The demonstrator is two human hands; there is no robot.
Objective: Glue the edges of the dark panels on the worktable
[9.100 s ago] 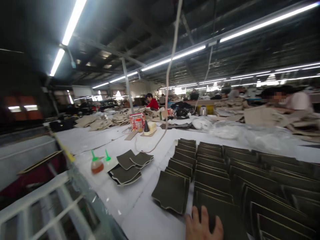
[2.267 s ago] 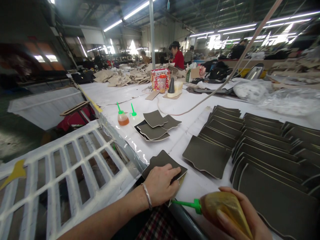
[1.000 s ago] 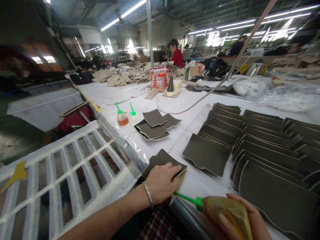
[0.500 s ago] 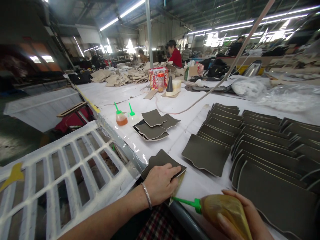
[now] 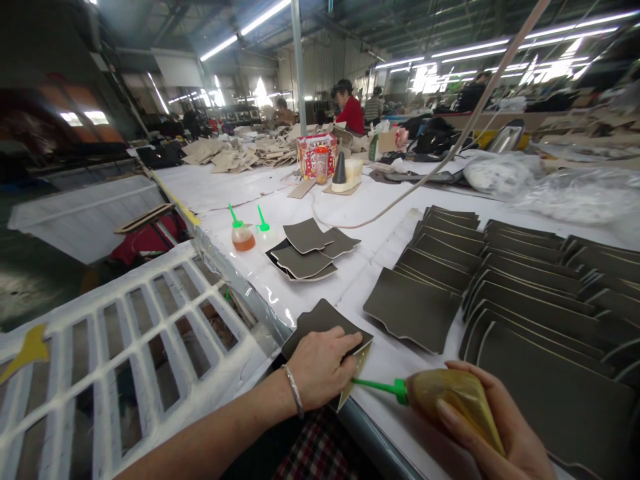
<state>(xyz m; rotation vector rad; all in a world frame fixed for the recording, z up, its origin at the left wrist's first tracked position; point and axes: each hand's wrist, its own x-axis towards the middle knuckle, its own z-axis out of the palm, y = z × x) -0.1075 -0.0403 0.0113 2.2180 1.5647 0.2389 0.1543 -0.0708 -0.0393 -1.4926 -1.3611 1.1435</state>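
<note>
My left hand (image 5: 320, 367) presses down on a dark grey cut piece (image 5: 320, 320) at the near edge of the white table (image 5: 350, 200), lifting its near corner so the tan underside shows. My right hand (image 5: 500, 433) grips a yellowish glue bottle (image 5: 450, 400). Its green nozzle (image 5: 375, 385) points left and touches that raised corner.
Rows of overlapped dark pieces (image 5: 500, 280) cover the table to the right. A small pile of dark pieces (image 5: 310, 250) and two green-capped bottles (image 5: 243, 233) lie ahead. A white slatted rack (image 5: 125, 353) stands at left. A hose (image 5: 450, 153) crosses overhead. A person in red (image 5: 350, 110) works far off.
The glue bottle has risen a little and its nozzle has slid along the lifted corner. My left hand has stayed pressed on the piece.
</note>
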